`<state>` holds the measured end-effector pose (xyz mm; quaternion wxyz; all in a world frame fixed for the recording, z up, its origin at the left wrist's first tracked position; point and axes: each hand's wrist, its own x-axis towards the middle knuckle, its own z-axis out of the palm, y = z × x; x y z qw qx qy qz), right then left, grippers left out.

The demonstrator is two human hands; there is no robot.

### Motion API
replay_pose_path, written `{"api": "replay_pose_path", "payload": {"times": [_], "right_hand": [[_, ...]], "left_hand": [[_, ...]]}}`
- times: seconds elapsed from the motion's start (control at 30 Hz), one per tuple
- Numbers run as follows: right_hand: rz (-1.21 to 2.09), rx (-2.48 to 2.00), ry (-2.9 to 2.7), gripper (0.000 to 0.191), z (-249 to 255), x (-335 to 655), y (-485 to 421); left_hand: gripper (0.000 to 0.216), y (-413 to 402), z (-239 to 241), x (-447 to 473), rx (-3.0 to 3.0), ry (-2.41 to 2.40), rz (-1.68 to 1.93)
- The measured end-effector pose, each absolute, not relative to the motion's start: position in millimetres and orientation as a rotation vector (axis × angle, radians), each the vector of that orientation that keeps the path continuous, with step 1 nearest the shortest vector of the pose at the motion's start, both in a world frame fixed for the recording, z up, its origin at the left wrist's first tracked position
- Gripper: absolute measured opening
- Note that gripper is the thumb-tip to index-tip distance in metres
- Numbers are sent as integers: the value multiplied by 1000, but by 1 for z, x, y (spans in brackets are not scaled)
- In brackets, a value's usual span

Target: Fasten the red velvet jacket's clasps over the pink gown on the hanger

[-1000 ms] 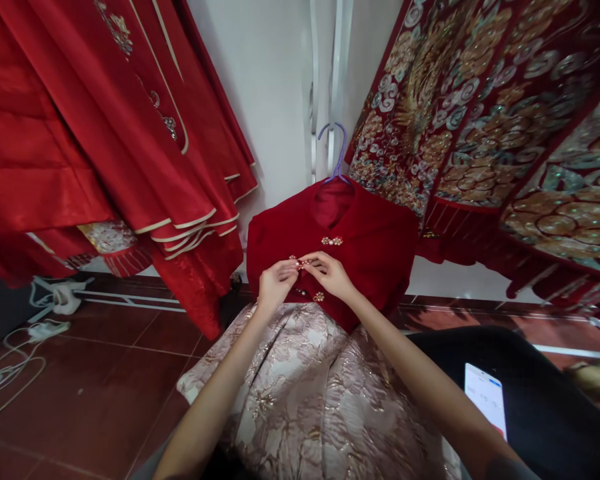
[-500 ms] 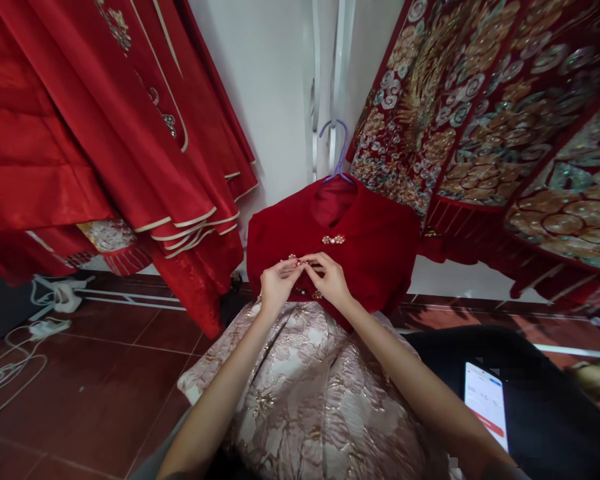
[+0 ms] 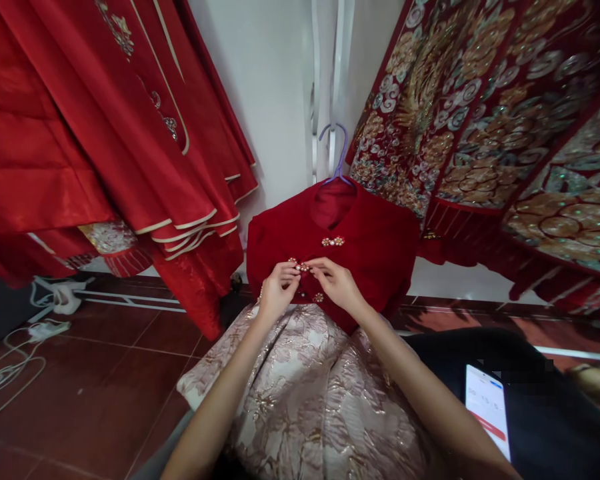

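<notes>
A dark red jacket [image 3: 375, 233] hangs in front of me on a purple hanger [image 3: 342, 153]. My left hand [image 3: 279, 287] pinches the left side of a jewelled button clasp [image 3: 303, 267] on the jacket's front. From the other side, the fingertips of my right hand [image 3: 336, 283] are closed at the clasp's right end. Above them, a pearl-and-flower clasp [image 3: 333, 241] lies joined across the opening. Below, a flower-shaped fastener half [image 3: 319, 297] sits apart from a small dark bead. The fingers partly hide the clasp they hold.
A pale brocade fabric [image 3: 300, 380] spreads below my hands. Red garments [image 3: 145, 153] hang at left, a heavily embroidered red one [image 3: 460, 133] at right. A lit phone [image 3: 487, 410] lies on a dark surface at lower right. White cables [image 3: 15, 370] lie on the tiled floor.
My fingertips have drawn slightly apart; the right hand has shifted a little to the right. More of the jewelled clasp now shows between the hands.
</notes>
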<state>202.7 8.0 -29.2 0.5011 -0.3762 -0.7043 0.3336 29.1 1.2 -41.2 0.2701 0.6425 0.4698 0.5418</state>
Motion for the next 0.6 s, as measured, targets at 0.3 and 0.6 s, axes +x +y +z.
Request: {"api": "replay_pose_path", "payload": {"times": [0.3, 0.6], "right_hand": [[907, -1251, -1969, 15, -48, 249, -20], [516, -1339, -1973, 28, -68, 209, -23]], "left_hand": [[22, -42, -84, 48, 1941, 1617, 1372], [49, -20, -82, 41, 2136, 1551, 1289]]}}
